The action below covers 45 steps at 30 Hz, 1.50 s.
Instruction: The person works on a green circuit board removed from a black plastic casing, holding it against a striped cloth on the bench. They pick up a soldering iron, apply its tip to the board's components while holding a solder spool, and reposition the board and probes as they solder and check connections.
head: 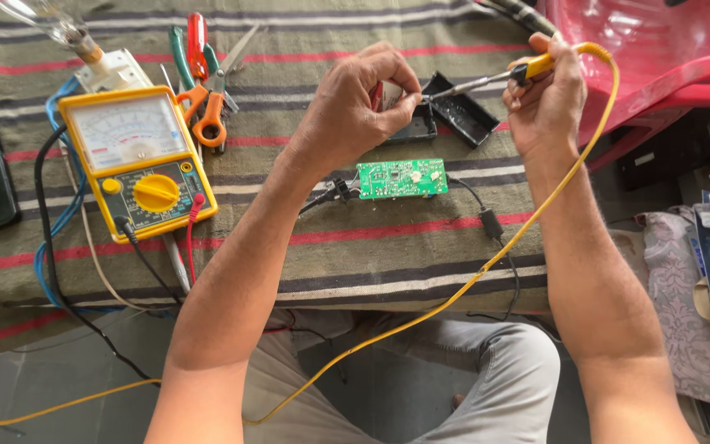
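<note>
Left hand (353,107) fingers (396,105) pinched on a small red-and-white part, held above the counter's (355,247) far edge. Right hand (546,103) fingers clamped on the yellow soldering iron (486,80), tip touching the part. Looks like tinning or desoldering a lead. Green circuit board (402,178) lies mid-counter, just beneath; open black case (460,111) beyond it. Next needs a steady tip and brief heat.

Small part pinched in left hand (353,107) mostly hidden by fingers, kind unclear; light bulb (47,20) and red plastic chair (659,57) cut by top edge.
</note>
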Tool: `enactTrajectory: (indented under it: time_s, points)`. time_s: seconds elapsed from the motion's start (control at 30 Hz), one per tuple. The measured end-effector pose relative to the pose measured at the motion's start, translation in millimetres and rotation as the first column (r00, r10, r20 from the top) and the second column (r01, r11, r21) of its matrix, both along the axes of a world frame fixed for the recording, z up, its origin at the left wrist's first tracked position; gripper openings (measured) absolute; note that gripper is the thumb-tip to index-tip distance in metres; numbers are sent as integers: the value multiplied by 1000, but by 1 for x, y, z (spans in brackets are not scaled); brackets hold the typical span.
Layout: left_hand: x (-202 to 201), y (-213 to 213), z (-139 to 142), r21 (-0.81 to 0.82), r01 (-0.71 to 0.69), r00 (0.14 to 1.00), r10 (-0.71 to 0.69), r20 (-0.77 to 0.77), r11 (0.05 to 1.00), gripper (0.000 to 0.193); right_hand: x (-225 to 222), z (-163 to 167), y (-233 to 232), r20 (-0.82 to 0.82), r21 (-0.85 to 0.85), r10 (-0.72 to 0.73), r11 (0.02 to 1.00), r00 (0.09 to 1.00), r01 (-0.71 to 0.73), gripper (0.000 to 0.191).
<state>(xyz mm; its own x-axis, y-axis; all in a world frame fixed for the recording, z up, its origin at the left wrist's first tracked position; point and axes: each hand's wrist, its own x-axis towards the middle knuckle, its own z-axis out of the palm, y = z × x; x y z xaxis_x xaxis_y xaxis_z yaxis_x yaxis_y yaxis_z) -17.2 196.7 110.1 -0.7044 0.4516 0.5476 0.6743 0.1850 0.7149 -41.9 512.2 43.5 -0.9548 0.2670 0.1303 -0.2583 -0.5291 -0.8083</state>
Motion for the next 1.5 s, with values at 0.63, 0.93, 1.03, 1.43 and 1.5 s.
enactTrajectory:
  time_s: [0.63,0.93,1.03,1.43,1.5]
  points:
    - [-4,2,-10,1,27,999,-27,-37,1000,3,4,4,-1,-26,10,-2,1000,1000,2,31]
    - [-5,3,-11,6,40,997,-40,-67,999,4,4,4,-3,-10,29,-2,1000,1000,2,29]
    - [-5,2,-10,0,34,998,-34,-54,999,4,3,3,-1,1,22,-10,1000,1000,10,29]
    - [-4,4,-4,-20,19,1000,-18,17,1000,6,1,3,-2,28,3,-20,1000,999,20,28]
    - [-3,4,-5,-19,20,1000,-20,12,1000,6,1,2,-2,26,-5,-18,1000,999,18,28]
